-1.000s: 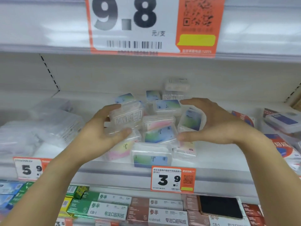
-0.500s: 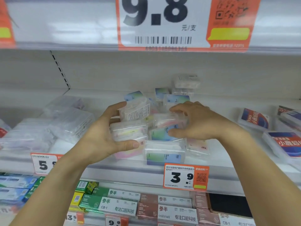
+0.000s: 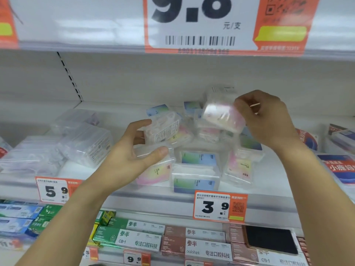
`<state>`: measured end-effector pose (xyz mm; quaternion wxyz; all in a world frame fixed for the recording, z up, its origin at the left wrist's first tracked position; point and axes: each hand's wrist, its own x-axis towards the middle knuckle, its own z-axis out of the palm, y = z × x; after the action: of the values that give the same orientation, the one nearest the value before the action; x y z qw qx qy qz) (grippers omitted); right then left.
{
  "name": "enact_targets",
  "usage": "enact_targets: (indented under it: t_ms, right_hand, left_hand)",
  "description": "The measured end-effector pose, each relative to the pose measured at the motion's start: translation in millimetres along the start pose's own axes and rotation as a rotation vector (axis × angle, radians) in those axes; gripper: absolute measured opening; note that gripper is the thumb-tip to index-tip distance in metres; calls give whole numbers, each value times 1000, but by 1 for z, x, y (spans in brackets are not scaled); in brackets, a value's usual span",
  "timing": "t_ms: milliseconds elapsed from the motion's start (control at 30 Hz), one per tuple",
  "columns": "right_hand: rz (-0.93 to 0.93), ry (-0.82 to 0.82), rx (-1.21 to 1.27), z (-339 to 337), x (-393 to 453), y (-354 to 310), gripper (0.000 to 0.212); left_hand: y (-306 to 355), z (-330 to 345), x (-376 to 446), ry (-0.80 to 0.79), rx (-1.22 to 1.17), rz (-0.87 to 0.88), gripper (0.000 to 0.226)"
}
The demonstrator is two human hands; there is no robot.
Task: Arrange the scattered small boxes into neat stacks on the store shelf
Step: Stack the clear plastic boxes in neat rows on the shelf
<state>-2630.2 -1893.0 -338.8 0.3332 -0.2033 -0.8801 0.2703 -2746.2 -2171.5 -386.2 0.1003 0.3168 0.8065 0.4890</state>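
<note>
Shelf (image 3: pixel 278 181), white, mid-level, seen from the head camera; items listed left to right.

Clear plastic packs (image 3: pixel 57 146), contents whitish: heaped at the far left of the shelf, above a price tag reading 5.9 (image 3: pixel 55 191).

Left hand (image 3: pixel 130 154): fingers curled around a small clear box (image 3: pixel 167 131) with a printed white label on its side, thumb pressed to the front of another clear box beneath it. Box held tilted, at the left edge of the pile.

Pile of small boxes (image 3: pixel 196 166): transparent cases, rounded corners, inserts in blue-green or pink-yellow gradient. They lie on the middle of the shelf, scattered, some flat, some leaning, several overlapping. A blue-labelled box (image 3: pixel 194 181) sits at the front edge, a pink-yellow one (image 3: pixel 240 169) leans just right of it.

Price tag 3.9 (image 3: pixel 219 206), orange and white, on the shelf rail below the pile.

Right hand (image 3: pixel 267 120): fingers pinching one end of a pink-tinted clear box (image 3: pixel 221 118), lifted above the rear of the pile, tilted, blurred. It hides part of the boxes behind.

Red and blue flat packs (image 3: pixel 342 167): far right of the shelf.

Large 9.8 tag (image 3: pixel 221 24) on the rail above. Boxed goods (image 3: pixel 138 237), green and brown, on the shelf below.
</note>
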Motion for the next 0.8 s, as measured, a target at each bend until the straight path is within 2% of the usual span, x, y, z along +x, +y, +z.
enact_targets:
  t_ms: [133,300,433,467,567,633,733,800]
  right_hand:
    - [101,16,-47,-14,1,14,25]
    - [102,-342,-97,-20,-5,12,26]
    - [-99,-263,-197,4,18,-8,23]
    - [-125,-327,-227,12,30,-13,26]
    - [-24,-722,-396,32,61,-19,60]
    - [36,-841,-435,41,74,-16,74]
    - [40,-838,-415,40,81,-2,70]
    - [35,-748,-354,32,82,7,63]
  left_hand:
    - [1,10,3,101,73,8,59]
    - [3,14,7,106,48,15,58]
    - [6,18,9,100,46,30,55]
    - [6,19,9,99,48,33,55]
    - [6,19,10,96,43,43,54]
    - [6,18,9,92,38,48,54]
    - [6,18,10,92,30,56,53]
    - [6,18,11,97,31,59,53]
